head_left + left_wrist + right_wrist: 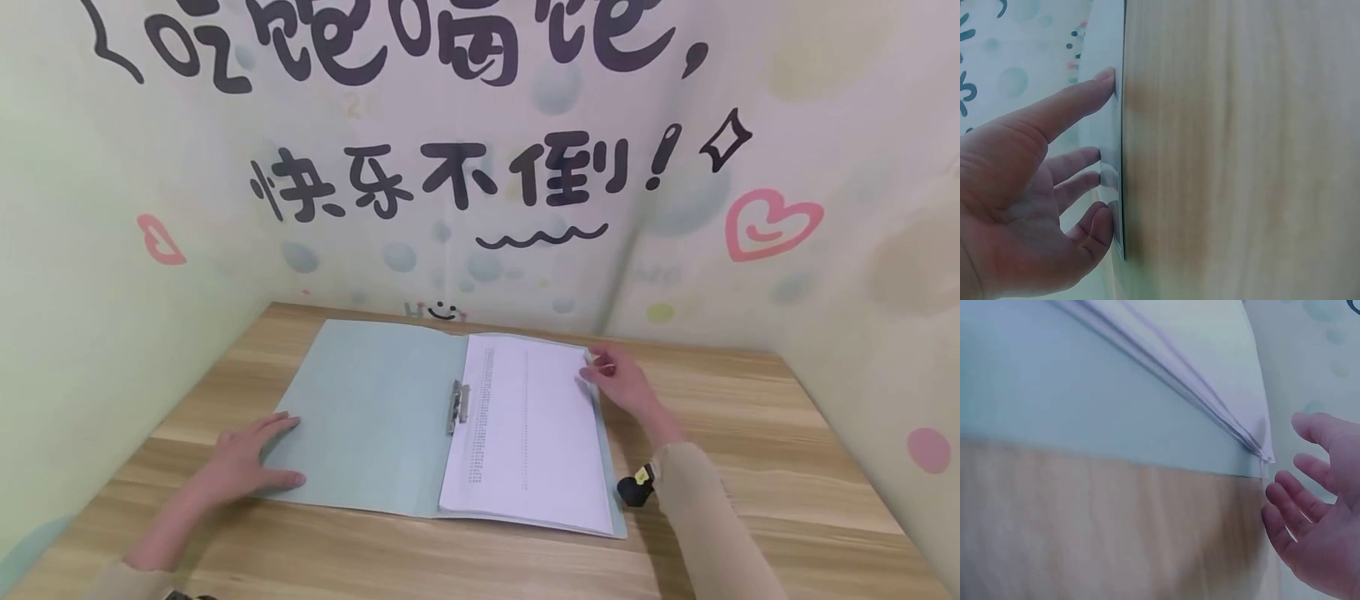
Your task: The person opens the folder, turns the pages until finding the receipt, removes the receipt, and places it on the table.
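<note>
The print on the paper is too small for me to read. Overhead, the top line of writing runs off the upper edge, while the lower edge crops the left sleeve and the table. A black gadget by the right sleeve is too small to make out. Whether the right fingers touch the paper's corner, I can't tell; the right wrist view blurs the folder and cuts it at left.

Walls with playful lettering bound a wood-grain table on three sides: an indoor nook.
</note>
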### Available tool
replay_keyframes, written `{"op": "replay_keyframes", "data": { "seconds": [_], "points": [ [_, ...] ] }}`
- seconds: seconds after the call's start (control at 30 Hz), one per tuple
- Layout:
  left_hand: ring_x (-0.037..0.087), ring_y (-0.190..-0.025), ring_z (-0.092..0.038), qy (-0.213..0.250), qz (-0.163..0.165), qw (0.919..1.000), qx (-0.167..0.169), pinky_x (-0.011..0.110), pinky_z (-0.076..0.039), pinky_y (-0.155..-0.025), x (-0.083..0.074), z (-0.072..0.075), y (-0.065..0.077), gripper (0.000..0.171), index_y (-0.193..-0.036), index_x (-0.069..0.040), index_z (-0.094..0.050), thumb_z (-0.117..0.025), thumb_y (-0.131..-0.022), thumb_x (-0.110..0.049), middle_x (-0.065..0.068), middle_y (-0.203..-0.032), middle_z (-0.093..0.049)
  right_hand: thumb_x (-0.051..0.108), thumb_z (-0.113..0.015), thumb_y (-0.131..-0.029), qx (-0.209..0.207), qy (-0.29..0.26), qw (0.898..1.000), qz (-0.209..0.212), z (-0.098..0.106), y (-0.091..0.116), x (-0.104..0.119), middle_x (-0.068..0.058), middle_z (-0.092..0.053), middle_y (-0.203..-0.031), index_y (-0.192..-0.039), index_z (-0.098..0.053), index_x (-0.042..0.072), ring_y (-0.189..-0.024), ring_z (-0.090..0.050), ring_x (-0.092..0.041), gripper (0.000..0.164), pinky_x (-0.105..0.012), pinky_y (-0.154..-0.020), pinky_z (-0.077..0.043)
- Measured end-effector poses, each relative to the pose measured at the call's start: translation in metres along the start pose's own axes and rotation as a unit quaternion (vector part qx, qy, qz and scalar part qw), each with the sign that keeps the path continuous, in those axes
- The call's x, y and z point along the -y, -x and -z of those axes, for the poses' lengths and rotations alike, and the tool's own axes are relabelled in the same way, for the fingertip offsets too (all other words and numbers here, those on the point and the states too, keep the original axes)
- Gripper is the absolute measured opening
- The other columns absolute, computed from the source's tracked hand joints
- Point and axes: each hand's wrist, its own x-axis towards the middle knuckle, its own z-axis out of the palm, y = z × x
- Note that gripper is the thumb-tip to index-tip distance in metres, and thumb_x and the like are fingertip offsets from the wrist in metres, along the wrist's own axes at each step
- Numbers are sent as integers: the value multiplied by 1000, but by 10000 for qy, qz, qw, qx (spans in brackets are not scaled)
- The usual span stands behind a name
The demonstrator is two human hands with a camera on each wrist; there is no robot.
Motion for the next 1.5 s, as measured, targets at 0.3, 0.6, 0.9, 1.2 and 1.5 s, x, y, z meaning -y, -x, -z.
{"op": "replay_keyframes", "data": {
  "seconds": [0.3, 0.6, 0.9, 1.2, 1.5],
  "points": [
    [53, -127, -43, -1, -236, 9997, 57, 60, -26, -91, 1, 1, -4, 87, -141, 0, -48, -85, -71, -38, 35, -141, -43, 36, -68, -92, 605, 98, 9980, 164, -1, -7, -16, -27, -49, -139, -149, -36, 0, -127, -47, -43, 75, -57, -108, -39],
    [52, -124, -43, -208, -64, 9995, 240, 56, -27, -88, 1, 1, -3, 91, -142, 1, -46, -84, -72, -43, 35, -141, -41, 31, -66, -94, 1012, 170, 9942, 320, 2, -8, -18, -29, -44, -142, -151, -34, 0, -129, -45, -46, 72, -59, -109, -36],
    [54, -122, -41, -129, 28, 9994, 308, 57, -29, -86, -3, 3, -4, 92, -142, 2, -46, -85, -71, -42, 35, -141, -40, 34, -74, -88, 1035, 234, 9942, 170, 2, -7, -17, -25, -44, -144, -151, -35, 1, -126, -43, -40, 81, -57, -110, -36],
    [55, -123, -41, -111, 21, 9995, 300, 59, -28, -87, -2, 3, -6, 91, -142, 1, -46, -85, -71, -41, 35, -140, -40, 35, -76, -86, 970, 204, 9950, -75, 1, -7, -14, -23, -42, -146, -151, -35, 3, -128, -41, -39, 83, -57, -111, -36],
    [54, -121, -40, -75, 37, 9994, 330, 52, -29, -84, -3, 3, -6, 92, -142, 1, -45, -85, -71, -42, 35, -141, -38, 32, -78, -85, 933, 99, 9955, -122, 1, -9, -14, -24, -44, -143, -150, -35, 3, -128, -42, -39, 84, -56, -110, -36]
  ]
}}
